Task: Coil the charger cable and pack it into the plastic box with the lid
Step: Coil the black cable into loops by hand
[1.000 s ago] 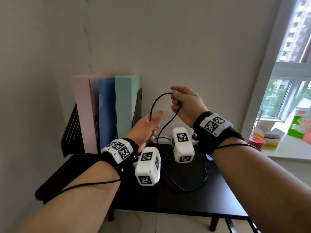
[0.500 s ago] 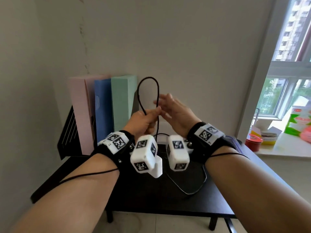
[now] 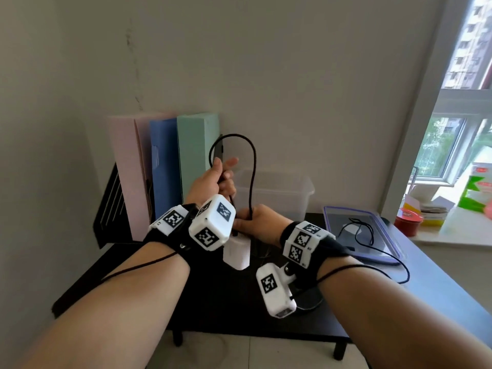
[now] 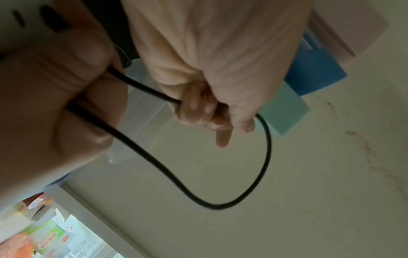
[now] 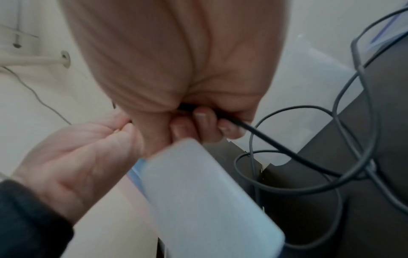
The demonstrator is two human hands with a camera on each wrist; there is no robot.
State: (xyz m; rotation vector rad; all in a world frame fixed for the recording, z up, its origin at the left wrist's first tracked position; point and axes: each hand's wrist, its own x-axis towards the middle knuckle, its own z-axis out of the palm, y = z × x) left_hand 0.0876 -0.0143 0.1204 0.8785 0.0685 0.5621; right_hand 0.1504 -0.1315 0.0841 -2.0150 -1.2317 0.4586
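Observation:
A black charger cable (image 3: 252,166) rises in a loop above my left hand (image 3: 218,179), which grips it with curled fingers, one finger sticking out. Just below, my right hand (image 3: 253,221) grips two strands of the cable (image 4: 266,148). The white charger block (image 3: 237,253) hangs under both hands. More cable (image 5: 344,164) lies slack on the black table (image 3: 213,310). The clear plastic box (image 3: 282,193) stands open behind my hands by the wall. Its blue-rimmed lid (image 3: 386,235) lies flat on the table to the right.
Pink, blue and green folders (image 3: 165,169) stand in a black rack at the back left. The windowsill at right holds a red-lidded jar (image 3: 408,221) and a green carton (image 3: 476,193). Thin black wires run from my wrist cameras across both forearms.
My right hand has dropped from beside the left hand to just below it and now grips the cable. The loop stays above the left hand. The box and lid have come into view.

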